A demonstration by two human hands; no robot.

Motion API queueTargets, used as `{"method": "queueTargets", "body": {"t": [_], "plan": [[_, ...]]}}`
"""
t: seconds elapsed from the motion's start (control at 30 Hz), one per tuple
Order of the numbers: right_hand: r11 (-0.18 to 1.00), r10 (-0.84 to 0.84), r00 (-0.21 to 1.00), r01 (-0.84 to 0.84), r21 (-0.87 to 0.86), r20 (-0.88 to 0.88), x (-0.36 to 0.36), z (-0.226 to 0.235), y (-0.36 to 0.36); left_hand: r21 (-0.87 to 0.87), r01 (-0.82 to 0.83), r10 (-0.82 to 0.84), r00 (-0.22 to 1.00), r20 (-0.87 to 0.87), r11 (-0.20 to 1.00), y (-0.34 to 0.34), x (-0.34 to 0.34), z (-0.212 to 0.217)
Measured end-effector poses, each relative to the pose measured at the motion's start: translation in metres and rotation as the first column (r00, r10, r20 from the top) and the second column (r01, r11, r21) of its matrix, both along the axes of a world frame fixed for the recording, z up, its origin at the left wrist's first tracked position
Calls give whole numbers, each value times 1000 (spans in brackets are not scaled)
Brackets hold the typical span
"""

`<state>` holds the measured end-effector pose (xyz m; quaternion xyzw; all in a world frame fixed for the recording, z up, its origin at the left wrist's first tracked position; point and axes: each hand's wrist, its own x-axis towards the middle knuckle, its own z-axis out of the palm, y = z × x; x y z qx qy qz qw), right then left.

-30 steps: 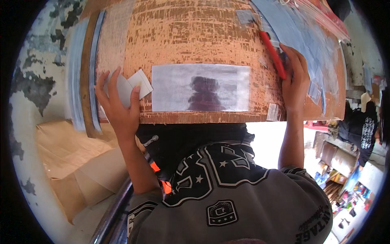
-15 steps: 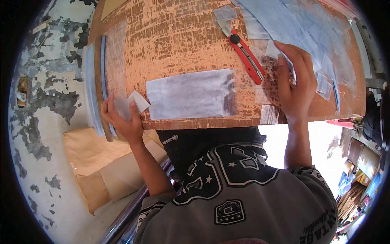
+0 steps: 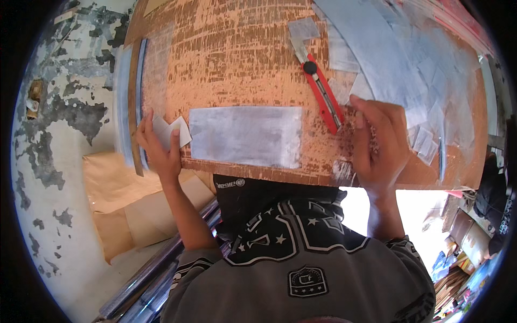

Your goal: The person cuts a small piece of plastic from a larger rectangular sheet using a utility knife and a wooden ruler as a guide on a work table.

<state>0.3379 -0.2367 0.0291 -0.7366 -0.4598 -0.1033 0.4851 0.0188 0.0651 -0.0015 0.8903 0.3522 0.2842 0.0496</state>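
Observation:
My left hand [image 3: 163, 153] grips a small white folded piece [image 3: 182, 132] between thumb and fingers at the board's near left. Beside it lies a flat, bluish translucent plastic sheet or stack of sheets [image 3: 245, 135]. My right hand [image 3: 381, 144] hovers at the near right, fingers bent and thumb apart, with no held thing visible. Just left of its fingertips rests a red utility knife [image 3: 325, 98] with a black knob, its blade end pointing away. A small clear plastic scrap [image 3: 343, 171] sits near the front edge, beside the right wrist.
The worn brown board [image 3: 231, 59] carries overlapping plastic sheets [image 3: 371, 43] at far right and small clear offcuts [image 3: 425, 145] nearer. A wooden strip [image 3: 134, 107] lies over plastic along the left edge. Brown paper [image 3: 129, 188] and shiny rolls [image 3: 145, 274] stand below left.
My right hand has moved nearer to me and slightly left, away from the far plastic sheets. My left hand keeps its grip on the white piece. The whole view has shifted slightly.

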Motion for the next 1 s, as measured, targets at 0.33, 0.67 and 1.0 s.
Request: {"method": "queueTargets", "body": {"t": [0.33,0.67,1.0], "plan": [[999,23,998,-25,37,56,-2,0,4,-85,68,-73,996,-58,994,5,1,5],[943,235,964,-257,210,123,-31,34,-13,-75,161,-162,987,-4,984,9,-1,7],[136,930,343,-652,746,130,-159,112,35,-119,206,-202,978,44,971,7,-4,11]]}}
